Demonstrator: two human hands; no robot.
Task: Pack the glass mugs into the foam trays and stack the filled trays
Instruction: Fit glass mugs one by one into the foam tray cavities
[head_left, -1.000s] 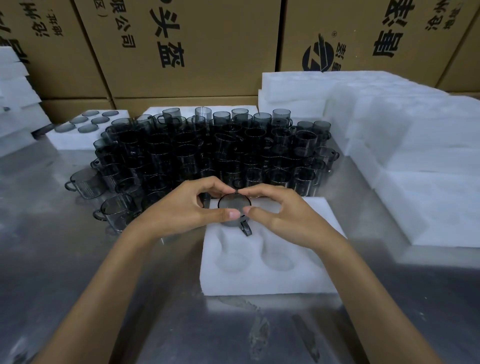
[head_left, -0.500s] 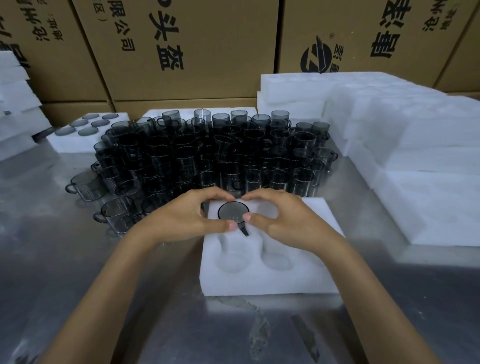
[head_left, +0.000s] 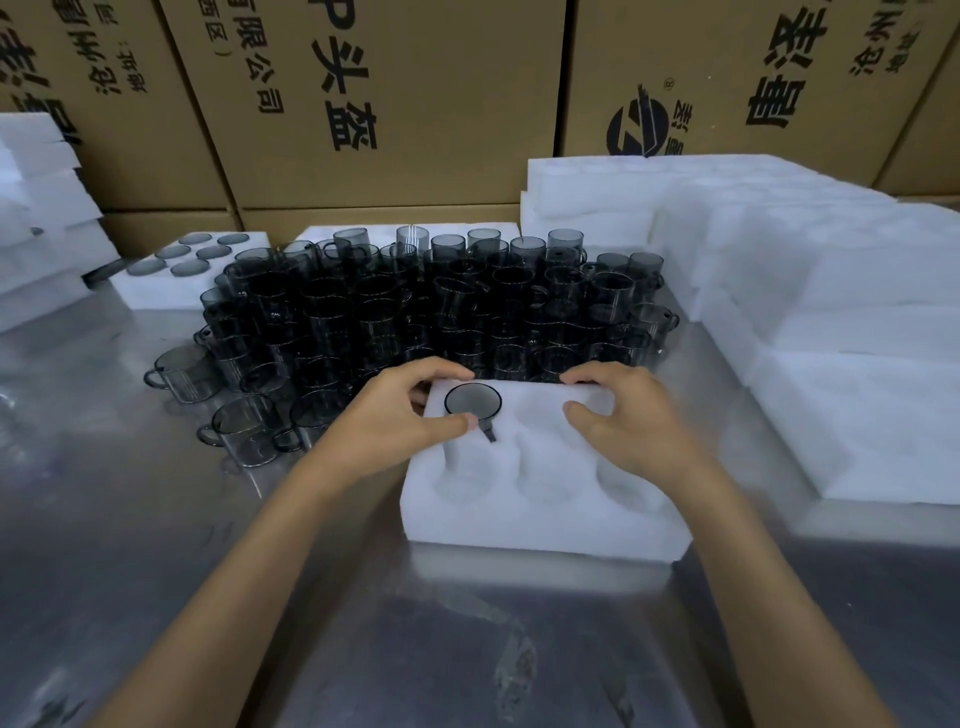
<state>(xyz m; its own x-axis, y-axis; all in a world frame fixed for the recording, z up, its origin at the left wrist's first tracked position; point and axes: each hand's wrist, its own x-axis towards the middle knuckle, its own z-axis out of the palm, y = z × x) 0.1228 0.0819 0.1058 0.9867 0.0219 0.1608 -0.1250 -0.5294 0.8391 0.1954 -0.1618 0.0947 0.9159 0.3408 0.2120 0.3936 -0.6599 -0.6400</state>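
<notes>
Now that the right hand (head_left: 631, 423) has let go and moved to the right, the glass mug (head_left: 473, 403) sits fully down in the far-left pocket of the foam tray (head_left: 545, 525) on the tabletop (head_left: 156, 545); five pockets look still empty. The left hand (head_left: 392, 421) touches its rim with the thumb, fingers curled over the tray's far edge. The right hand hovers loosely curled, holding nothing.

The seated mug (head_left: 472, 402) is showing only its rim and handle; the foam tray (head_left: 545, 514) is hiding its body. Beside that mug, the left hand (head_left: 395, 421) is covering the tray's far-left corner. Behind the tray, the crowded mugs (head_left: 415, 306) are overlapping too densely to count. The cardboard boxes (head_left: 389, 93) are running off the top edge.
</notes>
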